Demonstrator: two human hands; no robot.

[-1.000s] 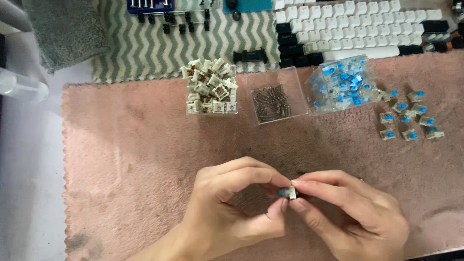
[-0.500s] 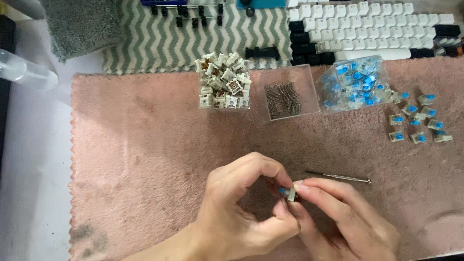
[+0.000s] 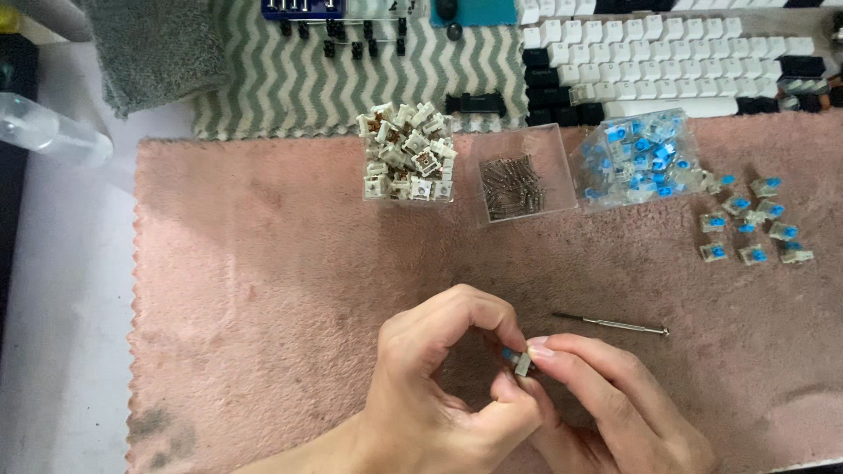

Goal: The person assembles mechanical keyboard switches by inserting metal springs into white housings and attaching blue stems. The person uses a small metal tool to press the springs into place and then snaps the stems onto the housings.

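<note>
Both hands pinched on one small blue-stemmed key switch (image 3: pixel 518 361).
Left hand (image 3: pixel 439 386) and right hand (image 3: pixel 606 399) over pink mat (image 3: pixel 263 307); thin metal tool (image 3: pixel 610 326) just beside.

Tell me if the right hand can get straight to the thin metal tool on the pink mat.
Probably yes: the tool lies bare just beyond the right hand, nothing between, though both hands pinch a small switch.

Left hand (image 3: pixel 439 386) and right hand (image 3: pixel 615 404) low, fingertips meeting in pinch grip, palms facing inward.
</note>
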